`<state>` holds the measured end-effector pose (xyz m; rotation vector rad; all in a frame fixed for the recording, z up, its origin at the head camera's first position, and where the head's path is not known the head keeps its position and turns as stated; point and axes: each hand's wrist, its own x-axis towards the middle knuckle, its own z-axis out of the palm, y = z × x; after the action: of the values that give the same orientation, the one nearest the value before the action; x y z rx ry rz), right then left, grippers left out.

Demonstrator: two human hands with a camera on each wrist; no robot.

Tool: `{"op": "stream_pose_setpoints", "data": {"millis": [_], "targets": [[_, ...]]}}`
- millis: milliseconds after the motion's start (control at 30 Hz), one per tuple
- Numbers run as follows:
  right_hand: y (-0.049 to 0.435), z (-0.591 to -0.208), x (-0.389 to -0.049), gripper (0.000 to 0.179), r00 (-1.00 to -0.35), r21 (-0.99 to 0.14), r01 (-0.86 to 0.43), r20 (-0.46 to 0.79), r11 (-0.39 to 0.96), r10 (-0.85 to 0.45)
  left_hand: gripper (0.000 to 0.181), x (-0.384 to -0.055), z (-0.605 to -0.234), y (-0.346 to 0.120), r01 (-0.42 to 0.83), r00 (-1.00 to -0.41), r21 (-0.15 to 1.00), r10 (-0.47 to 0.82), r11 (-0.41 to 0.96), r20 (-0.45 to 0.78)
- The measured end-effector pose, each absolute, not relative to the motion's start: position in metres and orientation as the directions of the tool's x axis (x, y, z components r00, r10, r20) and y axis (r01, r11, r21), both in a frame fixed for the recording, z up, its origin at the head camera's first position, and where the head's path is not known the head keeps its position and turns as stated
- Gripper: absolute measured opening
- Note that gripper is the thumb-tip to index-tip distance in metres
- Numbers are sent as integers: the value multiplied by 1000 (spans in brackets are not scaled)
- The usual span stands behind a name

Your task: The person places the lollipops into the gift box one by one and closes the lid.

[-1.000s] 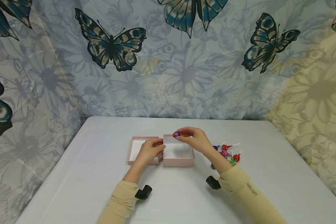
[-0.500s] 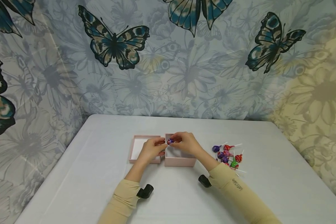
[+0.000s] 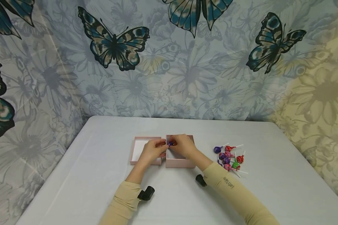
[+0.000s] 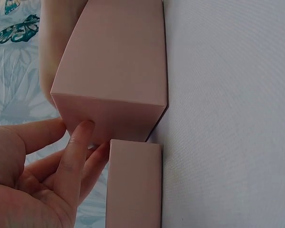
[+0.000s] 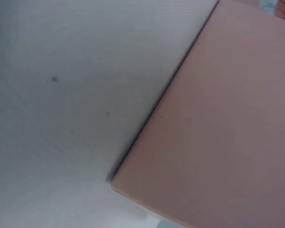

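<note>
Nearest of all, in front of the pink box (image 3: 180,163), two yellow sleeves (image 3: 122,200) reach in, cut off by the bottom edge, a black device (image 3: 146,193) at each wrist. Now the left hand (image 3: 152,150), right at the box's left wall: fingers apart, only modestly spread, a fingertip pressed to the pink side. And here's the right hand (image 3: 182,146), down over the box, thumb and finger nearly together, clamped on a purple candy (image 3: 171,144) just inside the box's left wall! A shiny little scrap of wrapper is all it shows; the fingers cover the rest, and I can't make out a stick. The hand blocks much of the box's inside, too, and the right wrist view gives mostly blank pink wall. Left of the box, a shallow pink tray (image 3: 138,148), white inside, partly under the left hand. Right of the box, well apart, a cluster of lollipops (image 3: 227,160), purple, red, pink and green, white sticks poking out. Beyond the box, a butterfly backdrop (image 3: 191,75).
</note>
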<state>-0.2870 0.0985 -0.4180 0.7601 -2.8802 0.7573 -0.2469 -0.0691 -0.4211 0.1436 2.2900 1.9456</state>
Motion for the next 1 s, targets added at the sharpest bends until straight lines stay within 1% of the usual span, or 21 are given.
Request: {"op": "stream_pose_setpoints", "data": {"millis": [167,333,567,733,1000], "targets": [[97,-420,-286,12,-860,-397,-509,214,764,-463,37,-246,-422,-68,-11,-987,987,157,157,-36],[97,-421,-287,14,-857,-372,-515,225,772,-464,37,-247,-420,-67,-10,-987,984,154,176,-38],[96,-420,-287,17,-851,-384,-525,245,760,-464,38,-247,-420,-68,-9,-988,980,150,198,-39],[98,-422,-286,17,-845,-389,-535,256,750,-469,38,-246,-420,-68,-6,-987,982,156,190,-36],[97,-417,-283,16,-866,-380,-499,220,778,-448,37,-245,-418,-68,-8,-988,985,150,174,-35]]}}
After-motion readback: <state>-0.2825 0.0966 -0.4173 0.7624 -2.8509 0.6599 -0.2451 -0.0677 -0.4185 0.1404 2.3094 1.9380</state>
